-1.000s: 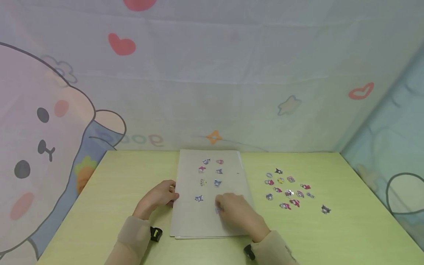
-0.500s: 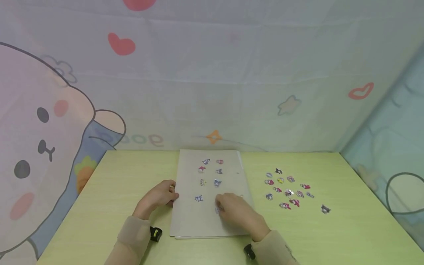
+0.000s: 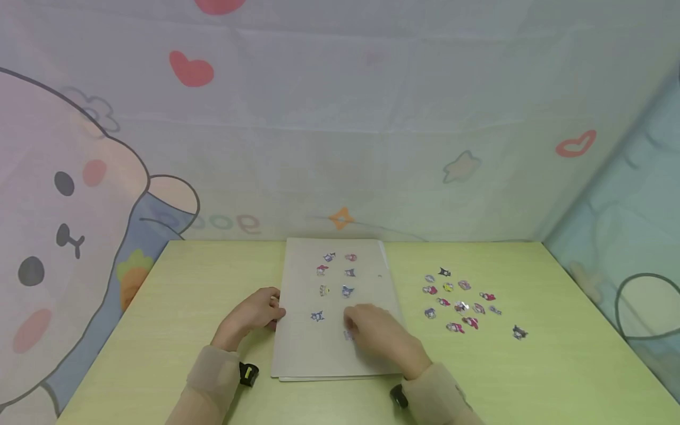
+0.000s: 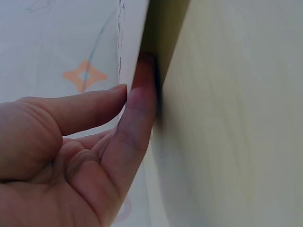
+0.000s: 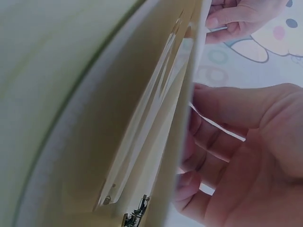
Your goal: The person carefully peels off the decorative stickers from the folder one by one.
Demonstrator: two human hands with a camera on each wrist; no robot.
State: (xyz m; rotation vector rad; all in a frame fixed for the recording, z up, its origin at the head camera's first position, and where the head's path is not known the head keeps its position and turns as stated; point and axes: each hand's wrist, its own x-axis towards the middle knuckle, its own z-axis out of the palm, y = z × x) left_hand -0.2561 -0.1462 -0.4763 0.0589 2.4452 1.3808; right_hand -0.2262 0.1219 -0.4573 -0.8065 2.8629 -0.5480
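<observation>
A white folder point(image 3: 313, 357) lies on the pale yellow table, with two columns of small cartoon stickers point(image 3: 347, 291) on its face. My left hand point(image 3: 255, 310) grips the folder's left edge; in the left wrist view the thumb lies on the upper face and a finger is underneath. My right hand point(image 3: 379, 333) rests on the lower right part of the folder, its fingers bent down to the surface. Just under them a pale bluish sticker point(image 3: 347, 334) partly shows. Whether the fingertips press or pinch that sticker is hidden.
Loose cartoon stickers point(image 3: 461, 306) lie scattered to the right of the folder, one dark sticker point(image 3: 519, 332) apart from them. A printed cloth point(image 3: 340, 118) hangs behind the table. The right wrist view shows a metal clip point(image 5: 136, 213) under the folder's cover.
Both hands stay almost where they were. The head view has shifted very slightly. No sticker has visibly changed place.
</observation>
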